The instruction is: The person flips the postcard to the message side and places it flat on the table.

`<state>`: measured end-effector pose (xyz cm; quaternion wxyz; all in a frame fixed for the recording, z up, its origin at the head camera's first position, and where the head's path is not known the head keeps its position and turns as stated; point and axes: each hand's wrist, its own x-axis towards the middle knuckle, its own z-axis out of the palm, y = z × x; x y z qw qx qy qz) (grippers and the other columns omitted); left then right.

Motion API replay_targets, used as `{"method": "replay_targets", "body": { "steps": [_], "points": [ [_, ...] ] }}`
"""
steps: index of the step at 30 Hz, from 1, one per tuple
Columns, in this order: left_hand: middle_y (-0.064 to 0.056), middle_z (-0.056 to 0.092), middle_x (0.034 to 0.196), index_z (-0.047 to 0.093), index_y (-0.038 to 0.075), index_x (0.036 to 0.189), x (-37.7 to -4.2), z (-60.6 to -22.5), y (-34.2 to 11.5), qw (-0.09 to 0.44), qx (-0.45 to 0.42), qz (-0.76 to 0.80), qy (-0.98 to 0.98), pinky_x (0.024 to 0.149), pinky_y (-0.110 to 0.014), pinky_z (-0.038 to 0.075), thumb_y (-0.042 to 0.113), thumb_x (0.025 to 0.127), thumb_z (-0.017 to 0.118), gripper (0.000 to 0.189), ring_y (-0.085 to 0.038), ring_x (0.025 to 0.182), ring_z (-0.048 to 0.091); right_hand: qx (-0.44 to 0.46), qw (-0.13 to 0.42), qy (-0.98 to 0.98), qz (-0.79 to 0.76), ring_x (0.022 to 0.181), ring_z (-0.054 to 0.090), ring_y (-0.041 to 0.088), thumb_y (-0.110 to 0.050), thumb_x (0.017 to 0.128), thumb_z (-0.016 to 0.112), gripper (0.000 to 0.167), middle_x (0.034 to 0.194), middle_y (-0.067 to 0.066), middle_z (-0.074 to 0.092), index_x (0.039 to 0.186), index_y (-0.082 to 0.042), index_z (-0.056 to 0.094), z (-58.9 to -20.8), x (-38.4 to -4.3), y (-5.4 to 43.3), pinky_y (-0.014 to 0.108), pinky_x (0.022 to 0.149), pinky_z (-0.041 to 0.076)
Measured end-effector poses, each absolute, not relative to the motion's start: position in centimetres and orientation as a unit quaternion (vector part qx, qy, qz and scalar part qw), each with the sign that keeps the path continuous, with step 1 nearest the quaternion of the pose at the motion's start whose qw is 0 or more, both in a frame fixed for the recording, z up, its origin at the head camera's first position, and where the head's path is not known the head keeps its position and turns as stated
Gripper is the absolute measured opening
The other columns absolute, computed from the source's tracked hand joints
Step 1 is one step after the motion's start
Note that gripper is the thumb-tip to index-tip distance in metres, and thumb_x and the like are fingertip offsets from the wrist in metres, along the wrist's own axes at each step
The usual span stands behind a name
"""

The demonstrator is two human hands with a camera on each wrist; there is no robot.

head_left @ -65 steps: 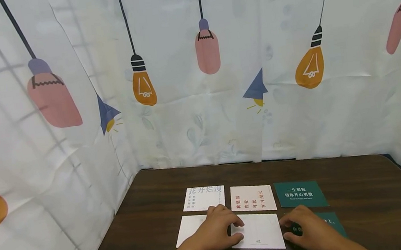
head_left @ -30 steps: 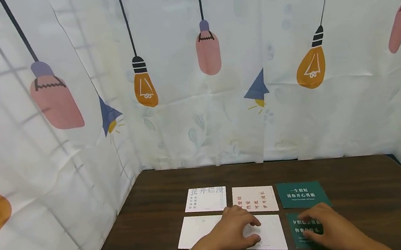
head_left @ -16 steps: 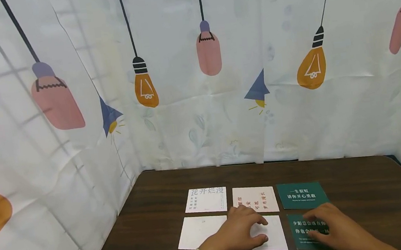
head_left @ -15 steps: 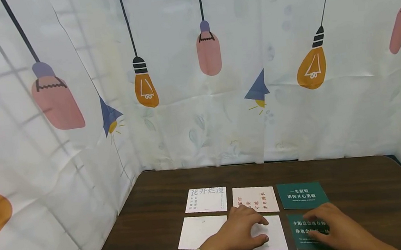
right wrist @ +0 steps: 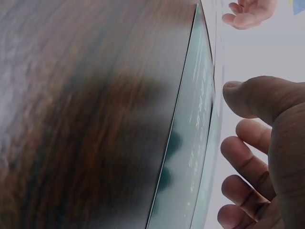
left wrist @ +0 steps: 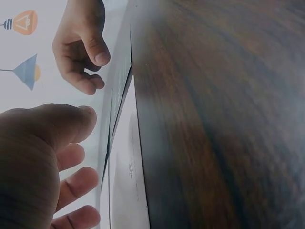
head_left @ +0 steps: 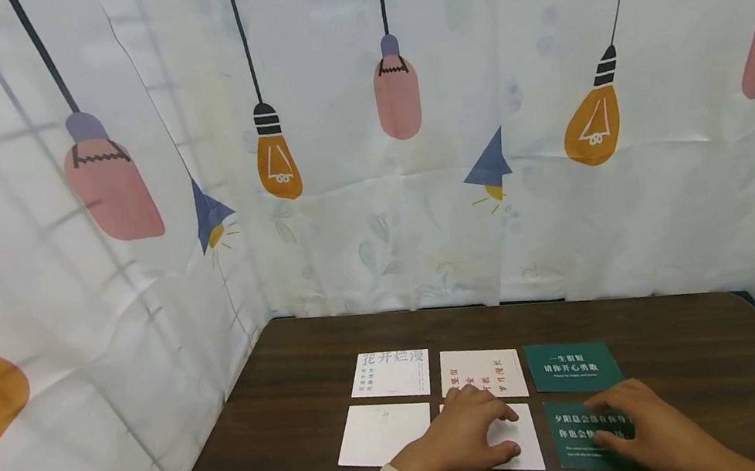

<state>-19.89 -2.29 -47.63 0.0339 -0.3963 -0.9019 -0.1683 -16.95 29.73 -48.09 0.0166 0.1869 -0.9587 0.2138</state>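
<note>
My left hand (head_left: 466, 431) hovers over a white card (head_left: 523, 440) in the front row, thumb and fingers loosely bent and apart. Nothing lies between those fingers, and the left wrist view shows a gap above the card (left wrist: 128, 162). My right hand (head_left: 651, 426) hangs over the front green card (head_left: 575, 438), covering its right part. In the right wrist view its relaxed fingers (right wrist: 238, 152) hold nothing and stay clear of the green card (right wrist: 183, 157). Left of my left hand lies a nearly blank white card (head_left: 382, 433).
Behind the front row lie a white card with grey lettering (head_left: 389, 374), a pale pink card with red lettering (head_left: 483, 363) and a second green card (head_left: 572, 366). All lie flat on the dark wooden table (head_left: 699, 354). A lamp-patterned curtain (head_left: 377, 228) borders its back and left side.
Both hands have drifted to the right, the left from between the two front white cards to over the right-hand one. More of the front green card now shows. The cards keep their layout.
</note>
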Motion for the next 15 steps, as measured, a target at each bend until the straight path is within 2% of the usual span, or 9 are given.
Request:
{"method": "replay_targets", "body": {
  "steps": [9, 15],
  "points": [
    [0.021, 0.062, 0.111, 0.072, 0.031, 0.118, -20.0, -47.7, -1.3, 0.044, -0.397, -0.149, -0.904, 0.091, -0.032, 0.039, 0.049, 0.091, 0.073, 0.033, -0.002, 0.107, 0.051, 0.163, -0.017, -0.958, 0.234, 0.111, 0.053, 0.025, -0.048, 0.079, 0.086, 0.048, 0.112, -0.008, 0.062, 0.117, -0.023, 0.071, -48.1, -17.2, 30.3, 0.051, 0.088, 0.053],
    [0.019, 0.063, 0.111, 0.072, 0.031, 0.118, -20.1, -47.3, -0.6, 0.043, -0.396, -0.136, -0.907, 0.091, -0.033, 0.041, 0.049, 0.090, 0.074, 0.033, -0.005, 0.107, 0.051, 0.171, 0.002, -0.958, 0.228, 0.112, 0.053, 0.027, -0.047, 0.079, 0.086, 0.048, 0.115, -0.007, 0.061, 0.117, -0.023, 0.072, -48.1, -17.1, 31.0, 0.052, 0.086, 0.053]
  ]
}}
